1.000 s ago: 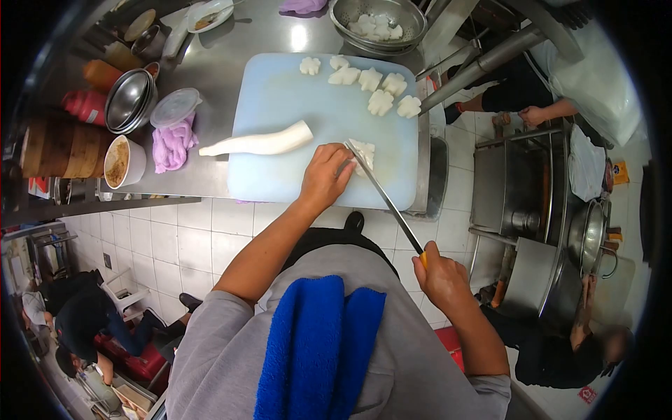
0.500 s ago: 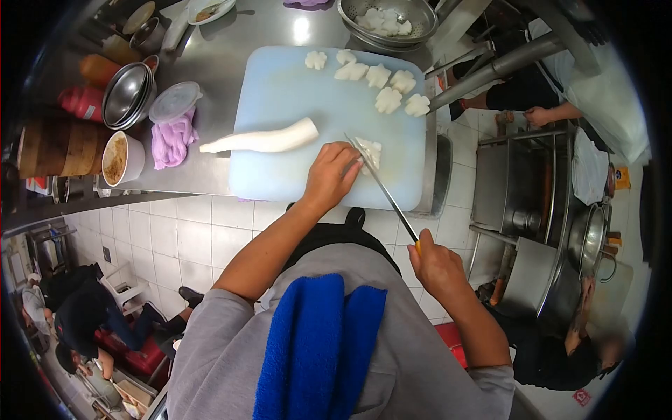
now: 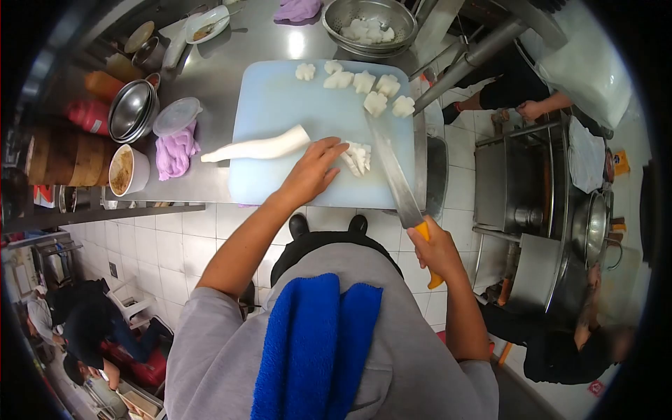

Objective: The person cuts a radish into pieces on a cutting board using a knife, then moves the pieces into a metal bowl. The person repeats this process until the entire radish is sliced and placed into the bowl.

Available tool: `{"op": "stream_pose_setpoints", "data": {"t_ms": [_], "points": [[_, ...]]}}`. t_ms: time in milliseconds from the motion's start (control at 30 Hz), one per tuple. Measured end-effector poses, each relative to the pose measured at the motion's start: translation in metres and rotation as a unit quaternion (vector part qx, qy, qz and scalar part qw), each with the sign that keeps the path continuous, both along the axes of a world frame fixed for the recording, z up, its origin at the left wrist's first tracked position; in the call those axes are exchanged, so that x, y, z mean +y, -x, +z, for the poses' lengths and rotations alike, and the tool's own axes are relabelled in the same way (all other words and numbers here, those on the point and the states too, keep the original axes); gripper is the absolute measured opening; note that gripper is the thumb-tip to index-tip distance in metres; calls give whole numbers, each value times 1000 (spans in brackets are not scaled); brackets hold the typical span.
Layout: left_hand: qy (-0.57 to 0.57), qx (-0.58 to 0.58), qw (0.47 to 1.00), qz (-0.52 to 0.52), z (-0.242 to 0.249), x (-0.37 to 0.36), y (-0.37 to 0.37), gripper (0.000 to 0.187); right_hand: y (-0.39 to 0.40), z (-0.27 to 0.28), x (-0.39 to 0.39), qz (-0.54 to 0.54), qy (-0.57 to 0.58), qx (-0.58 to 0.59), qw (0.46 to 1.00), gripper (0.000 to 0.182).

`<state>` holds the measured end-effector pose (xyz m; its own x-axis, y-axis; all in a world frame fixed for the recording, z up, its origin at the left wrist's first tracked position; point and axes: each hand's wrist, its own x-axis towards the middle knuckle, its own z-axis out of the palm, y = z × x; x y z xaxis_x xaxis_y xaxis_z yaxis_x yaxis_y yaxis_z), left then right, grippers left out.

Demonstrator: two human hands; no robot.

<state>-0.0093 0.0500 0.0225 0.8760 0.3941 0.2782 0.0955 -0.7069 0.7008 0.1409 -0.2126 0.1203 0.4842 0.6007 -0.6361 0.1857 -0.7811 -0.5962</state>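
Observation:
My right hand [image 3: 435,248] grips the yellow handle of a long kitchen knife [image 3: 394,168], whose blade is turned flat over the right side of the board, apart from the cut food. Left of the blade, a white piece cut into pieces [image 3: 358,157] lies on the pale blue cutting board [image 3: 273,91]. My left hand [image 3: 313,169] is beside those pieces, fingers stretched out, the fingertips at their left edge. A long peeled white root, like a radish [image 3: 262,147], lies to the left, its thin end past the board's edge. Several flower-shaped white pieces [image 3: 363,82] rest along the board's far side.
A metal colander [image 3: 406,28] with white pieces stands beyond the board. To the left are a purple cloth [image 3: 175,150], a white tub [image 3: 129,170] and stacked metal bowls [image 3: 129,112]. Other people are at work on both sides. A metal post [image 3: 469,63] slants in at the right.
The knife has moved right, off the white piece, and its blade has turned flat. The piece now lies spread in cut parts. My left fingers have straightened from their curled hold.

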Motion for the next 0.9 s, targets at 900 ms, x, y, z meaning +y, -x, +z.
{"op": "stream_pose_setpoints", "data": {"t_ms": [900], "points": [[32,102,994,-21,12,-13,-22,47,-6,-50,-59,-4,-39,252,967,28]]}}
